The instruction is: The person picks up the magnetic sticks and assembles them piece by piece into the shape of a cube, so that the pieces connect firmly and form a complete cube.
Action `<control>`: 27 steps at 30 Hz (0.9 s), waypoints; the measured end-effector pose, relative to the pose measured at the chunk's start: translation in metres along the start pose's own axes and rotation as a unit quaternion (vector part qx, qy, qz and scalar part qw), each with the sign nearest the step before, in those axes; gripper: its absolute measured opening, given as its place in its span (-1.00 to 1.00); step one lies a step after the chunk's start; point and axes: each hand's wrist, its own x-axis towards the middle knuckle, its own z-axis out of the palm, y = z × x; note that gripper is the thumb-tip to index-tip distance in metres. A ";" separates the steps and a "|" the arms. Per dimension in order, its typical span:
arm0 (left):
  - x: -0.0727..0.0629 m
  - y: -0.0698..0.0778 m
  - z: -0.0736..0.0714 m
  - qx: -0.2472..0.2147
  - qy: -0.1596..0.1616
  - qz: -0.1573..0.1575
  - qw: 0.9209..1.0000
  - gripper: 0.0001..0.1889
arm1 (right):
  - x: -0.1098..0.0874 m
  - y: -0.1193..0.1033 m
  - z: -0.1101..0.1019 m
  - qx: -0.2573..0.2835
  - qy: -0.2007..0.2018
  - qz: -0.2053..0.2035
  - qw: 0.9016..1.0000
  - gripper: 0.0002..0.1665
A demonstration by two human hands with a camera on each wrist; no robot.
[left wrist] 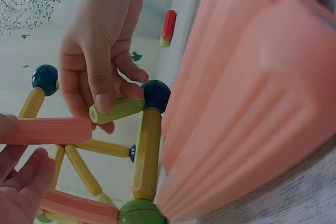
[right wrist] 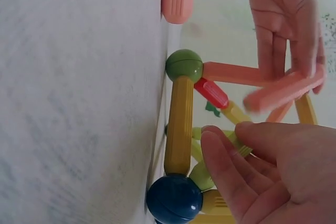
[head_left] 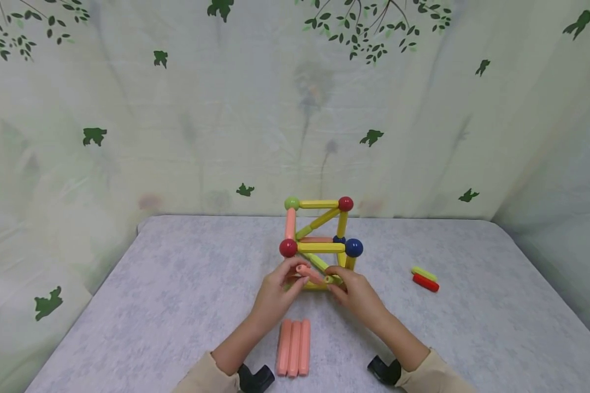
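Note:
My left hand (head_left: 275, 288) pinches a pink ribbed stick (head_left: 310, 273) between thumb and fingers. A short light green stick (left wrist: 116, 109) is pinched by my right hand (head_left: 359, 295); one end meets a blue ball (left wrist: 156, 95) at a lower corner of a frame of sticks and balls. In the right wrist view the free end of the pink stick (right wrist: 283, 92) points toward the right hand (right wrist: 275, 171), apart from the green stick. The frame's upper corners carry a green ball (head_left: 291, 203), two red balls (head_left: 288, 248) and a blue ball (head_left: 354, 248), joined by yellow and pink sticks.
Three pink sticks (head_left: 293, 348) lie side by side on the table (head_left: 187, 273) between the forearms. To the right lie a short red stick (head_left: 425, 282) and a short green stick (head_left: 424, 272). A leaf-printed cloth (head_left: 255, 109) hangs behind the table.

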 end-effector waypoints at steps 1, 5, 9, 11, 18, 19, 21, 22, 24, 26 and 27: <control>0.000 -0.004 0.000 0.008 -0.004 0.009 1.000 -0.68 | 0.000 0.000 0.000 0.003 -0.001 -0.002 1.000 -0.67; -0.002 -0.015 -0.001 0.046 -0.046 0.003 0.998 -0.60 | 0.000 0.001 0.000 0.016 -0.001 -0.009 1.000 -0.69; -0.003 -0.019 0.000 0.070 -0.088 -0.058 0.992 -0.67 | -0.001 0.002 0.001 0.029 0.002 -0.016 0.999 -0.70; -0.003 -0.022 0.002 0.070 -0.093 -0.087 0.989 -0.72 | -0.001 0.002 0.001 0.034 0.003 -0.018 0.999 -0.70; -0.002 -0.024 0.006 0.063 -0.066 -0.097 0.991 -0.77 | -0.001 0.003 0.001 0.035 -0.001 -0.020 0.999 -0.71; -0.001 -0.024 0.007 0.067 -0.062 -0.091 0.992 -0.77 | -0.001 0.003 0.001 0.034 -0.001 -0.020 0.999 -0.71; 0.002 -0.023 0.009 0.068 -0.059 -0.085 0.992 -0.79 | -0.001 0.004 0.001 0.032 -0.002 -0.022 0.999 -0.71; 0.003 -0.023 0.010 0.066 -0.059 -0.085 0.992 -0.80 | 0.000 0.005 0.001 0.031 -0.001 -0.026 0.999 -0.71; 0.006 -0.022 0.011 0.055 -0.060 -0.088 0.993 -0.78 | 0.000 0.006 0.001 0.034 -0.001 -0.037 0.999 -0.68; 0.009 -0.021 0.012 0.035 -0.066 -0.094 0.993 -0.75 | 0.000 0.007 0.001 0.045 -0.001 -0.050 0.998 -0.64; 0.010 -0.021 0.012 0.023 -0.069 -0.096 0.993 -0.72 | 0.000 0.008 0.001 0.055 -0.002 -0.055 0.997 -0.62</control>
